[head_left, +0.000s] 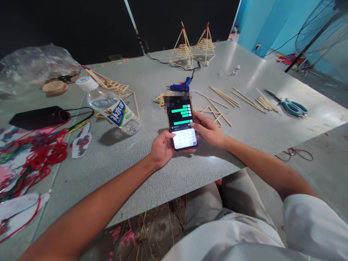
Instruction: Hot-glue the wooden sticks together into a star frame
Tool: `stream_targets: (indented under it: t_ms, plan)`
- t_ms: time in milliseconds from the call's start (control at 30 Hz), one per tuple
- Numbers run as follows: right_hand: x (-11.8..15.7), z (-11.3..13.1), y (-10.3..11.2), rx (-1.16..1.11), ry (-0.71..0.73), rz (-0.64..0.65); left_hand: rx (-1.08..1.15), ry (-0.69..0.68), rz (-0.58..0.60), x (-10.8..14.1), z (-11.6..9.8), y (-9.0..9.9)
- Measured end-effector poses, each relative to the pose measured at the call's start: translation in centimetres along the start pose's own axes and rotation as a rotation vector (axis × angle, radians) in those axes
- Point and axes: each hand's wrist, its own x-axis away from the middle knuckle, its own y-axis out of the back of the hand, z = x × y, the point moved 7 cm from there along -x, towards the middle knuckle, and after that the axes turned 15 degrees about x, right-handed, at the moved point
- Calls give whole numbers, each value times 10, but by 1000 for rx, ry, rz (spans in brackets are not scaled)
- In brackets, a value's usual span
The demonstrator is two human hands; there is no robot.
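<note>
A phone with a lit screen is held over the table, close to the middle of the near edge. Its left side is gripped by the left hand, with the thumb laid over the on-screen keyboard; its right side is gripped by the right hand, with the fingers curled behind and the thumb at the screen's edge. Just beyond the phone's top, a blue glue gun is laid. Toward the right edge, loose wooden sticks are spread, and scissors with blue handles are placed beside a bunch of short sticks. To the left of the phone, a clear bottle is seen tilted in the view, with stick work behind it. Near the left edge, red cord is heaped below a black case. At the far edge, two stick pyramids are stood side by side
</note>
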Motion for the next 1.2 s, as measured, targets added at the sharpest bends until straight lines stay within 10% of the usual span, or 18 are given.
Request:
stream_targets:
  t_ms: [1200]
  plan:
    - [8, 6, -6, 102, 47, 195, -3, 14, -87, -1, 0, 5]
